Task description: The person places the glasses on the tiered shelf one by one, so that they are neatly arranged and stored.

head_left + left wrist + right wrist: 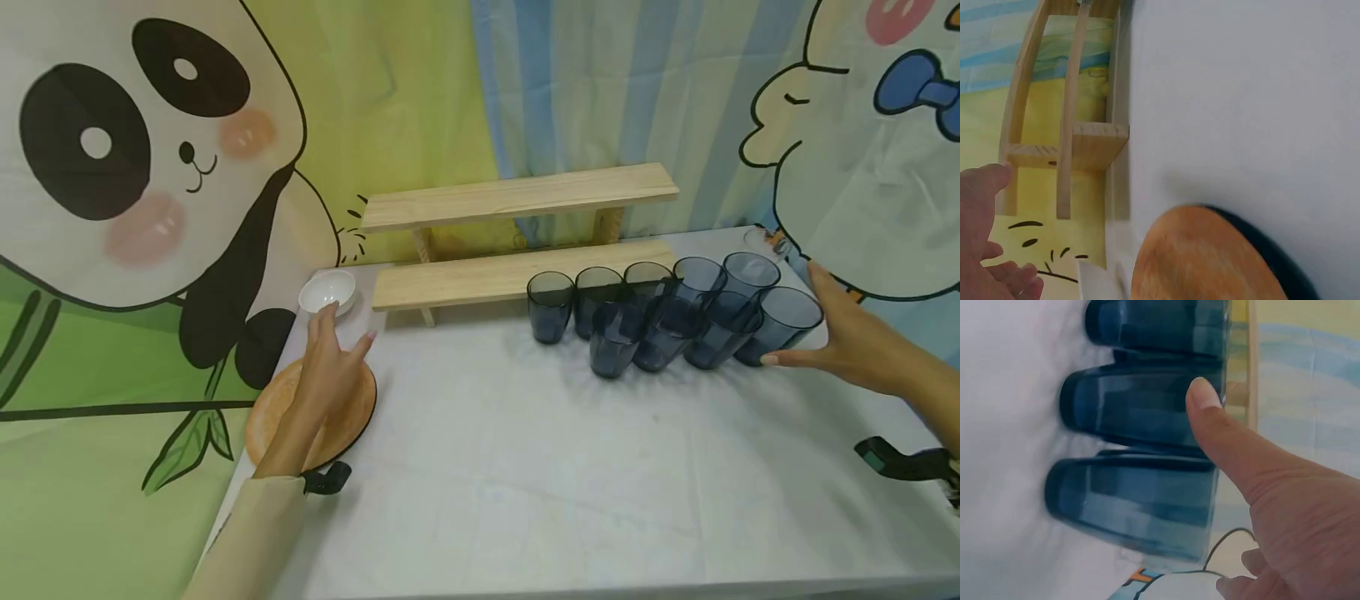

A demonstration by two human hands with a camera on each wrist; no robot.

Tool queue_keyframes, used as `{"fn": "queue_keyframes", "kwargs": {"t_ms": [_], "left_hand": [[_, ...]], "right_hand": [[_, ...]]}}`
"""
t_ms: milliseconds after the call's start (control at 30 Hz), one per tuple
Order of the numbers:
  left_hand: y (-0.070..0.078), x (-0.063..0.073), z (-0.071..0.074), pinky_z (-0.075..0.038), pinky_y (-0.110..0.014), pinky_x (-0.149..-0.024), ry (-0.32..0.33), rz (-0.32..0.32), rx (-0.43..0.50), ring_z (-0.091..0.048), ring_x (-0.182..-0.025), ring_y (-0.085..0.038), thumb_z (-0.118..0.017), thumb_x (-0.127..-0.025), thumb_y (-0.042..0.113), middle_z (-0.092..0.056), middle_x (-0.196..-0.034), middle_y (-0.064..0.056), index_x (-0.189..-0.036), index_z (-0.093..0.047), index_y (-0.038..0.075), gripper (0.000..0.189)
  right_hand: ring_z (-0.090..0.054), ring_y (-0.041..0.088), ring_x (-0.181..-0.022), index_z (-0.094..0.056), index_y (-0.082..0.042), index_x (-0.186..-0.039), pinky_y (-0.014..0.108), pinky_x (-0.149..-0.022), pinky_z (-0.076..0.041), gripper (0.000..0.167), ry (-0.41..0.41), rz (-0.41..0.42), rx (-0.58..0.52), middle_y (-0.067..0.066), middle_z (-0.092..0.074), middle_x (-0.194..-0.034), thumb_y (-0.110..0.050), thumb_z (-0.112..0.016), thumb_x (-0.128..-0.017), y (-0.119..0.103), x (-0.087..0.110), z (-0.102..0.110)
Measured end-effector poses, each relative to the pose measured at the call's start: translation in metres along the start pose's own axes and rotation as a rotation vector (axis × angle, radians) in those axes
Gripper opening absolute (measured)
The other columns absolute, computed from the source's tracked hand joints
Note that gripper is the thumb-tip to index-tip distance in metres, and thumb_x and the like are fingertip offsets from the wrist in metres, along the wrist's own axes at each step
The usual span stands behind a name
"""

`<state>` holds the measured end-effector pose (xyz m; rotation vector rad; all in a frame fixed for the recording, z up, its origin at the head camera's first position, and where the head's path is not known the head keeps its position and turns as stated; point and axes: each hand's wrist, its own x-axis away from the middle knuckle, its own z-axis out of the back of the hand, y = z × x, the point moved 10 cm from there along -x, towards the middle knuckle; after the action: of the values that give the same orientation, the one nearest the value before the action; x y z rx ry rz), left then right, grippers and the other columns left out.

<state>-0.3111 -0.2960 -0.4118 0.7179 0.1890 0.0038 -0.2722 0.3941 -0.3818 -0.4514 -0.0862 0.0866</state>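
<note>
**Right hand (pixel 851 342) wide around the end glass (pixel 782 332), left hand (pixel 330 379) loose above a round plate (pixel 354 421)**

End glass just left of the right palm, in the gap between spread thumb and fingers; upright, long axis vertical, mouth up. Right hand by far the nearer of the two. Firm contact impossible to tell.

Leftward from the right hand, more blue-tinted glasses (pixel 617 342) in two close rows, all upright. Farther out, ahead of and between both hands, a two-tier wooden shelf (pixel 517 198), its lower board right by the back row.

Nothing visible in the left hand's grasp; white bowl (pixel 327 287) right at its fingertips, touch unclear. Beneath both hands, a white-covered bench (pixel 510 475). Beyond the left hand, a panda-printed cloth (pixel 161 154).
</note>
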Motion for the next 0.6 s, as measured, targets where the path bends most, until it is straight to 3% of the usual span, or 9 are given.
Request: {"fn": "queue_keyframes", "kwargs": {"t_ms": [133,300,433,600], "left_hand": [[0.001,-0.025,-0.014,-0.025,-0.065,-0.125,0.000,0.017,0.064,-0.020,-0.158,-0.046,-0.071,-0.101,0.044,-0.013,-0.169,-0.028,-0.168,-0.007,0.003,0.101],[0.004,-0.054,-0.026,-0.029,-0.063,-0.123,-0.010,0.030,0.052,-0.026,-0.153,-0.048,-0.075,-0.098,0.045,-0.018,-0.165,-0.032,-0.168,-0.004,0.002,0.108],[0.000,-0.067,-0.037,-0.029,-0.063,-0.123,-0.060,0.073,0.055,-0.027,-0.152,-0.050,-0.075,-0.097,0.049,-0.018,-0.164,-0.034,-0.167,-0.006,0.000,0.110],[-0.012,-0.075,-0.048,-0.024,-0.063,-0.126,-0.134,0.141,0.079,-0.020,-0.156,-0.051,-0.072,-0.097,0.056,-0.010,-0.168,-0.035,-0.167,-0.004,-0.003,0.114]], "right_hand": [[0.010,0.066,-0.149,0.031,0.002,-0.157,0.084,-0.110,-0.009,0.150,-0.007,-0.040,0.016,0.034,0.029,-0.163,-0.035,-0.093,-0.081,0.015,0.001,0.002],[0.001,0.071,-0.146,0.034,0.004,-0.154,0.086,-0.107,-0.017,0.148,-0.056,-0.079,0.035,0.047,0.014,-0.160,-0.042,-0.089,-0.085,0.031,-0.003,0.001],[-0.011,0.074,-0.142,0.036,0.000,-0.155,0.087,-0.103,-0.023,0.147,-0.103,-0.089,-0.004,0.049,0.004,-0.160,-0.047,-0.086,-0.088,0.036,-0.007,-0.007],[-0.024,0.075,-0.136,0.031,0.006,-0.157,0.085,-0.101,-0.031,0.139,-0.131,-0.110,-0.073,0.052,-0.001,-0.159,-0.048,-0.080,-0.093,0.046,-0.009,-0.019]]}}
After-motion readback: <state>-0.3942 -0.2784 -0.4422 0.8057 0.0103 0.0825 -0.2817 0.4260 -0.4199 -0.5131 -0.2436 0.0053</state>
